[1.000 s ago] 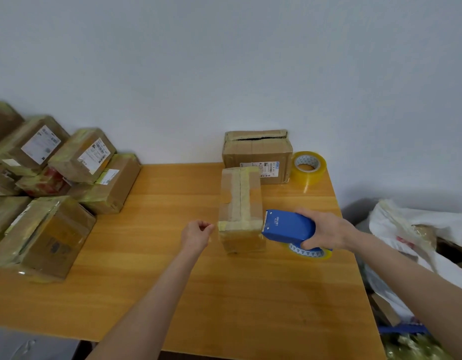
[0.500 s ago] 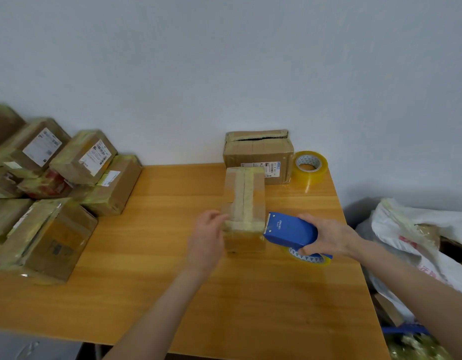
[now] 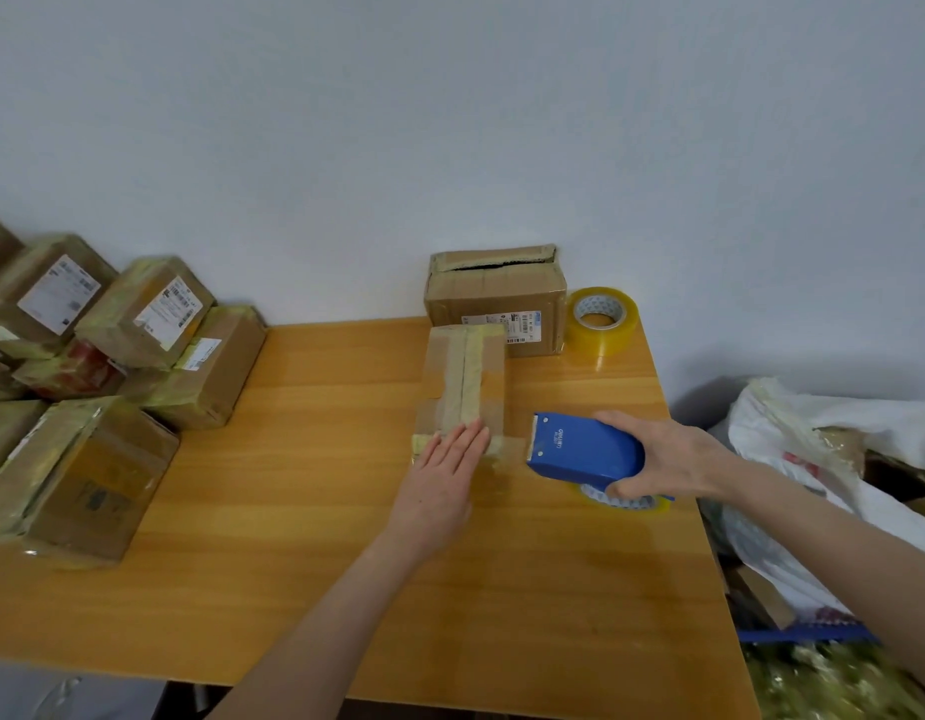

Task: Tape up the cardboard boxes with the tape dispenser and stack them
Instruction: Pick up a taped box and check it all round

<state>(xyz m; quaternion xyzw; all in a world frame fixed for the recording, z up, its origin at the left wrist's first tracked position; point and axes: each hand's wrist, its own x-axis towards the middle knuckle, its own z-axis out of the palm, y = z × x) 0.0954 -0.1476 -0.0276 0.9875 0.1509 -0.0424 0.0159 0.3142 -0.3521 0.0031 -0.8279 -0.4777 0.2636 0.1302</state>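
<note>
A narrow cardboard box point(image 3: 463, 376) with yellowish tape strips along its top lies in the middle of the wooden table point(image 3: 304, 491). My left hand point(image 3: 439, 485) lies flat with straight fingers on the box's near end, pressing the tape there. Just right of the box, my right hand point(image 3: 668, 459) grips a blue tape dispenser point(image 3: 580, 449), its toothed edge a short gap from the box. Behind stands another cardboard box point(image 3: 494, 298) whose top flap gapes.
A spare roll of clear yellow tape point(image 3: 600, 322) sits at the table's back right corner. Several taped boxes point(image 3: 112, 376) are piled at the left. White bags and clutter point(image 3: 824, 459) fill the floor off the table's right edge.
My left hand moved from the table beside the box onto the box's near end and flattened. The dispenser pulled slightly away from the box to the right.
</note>
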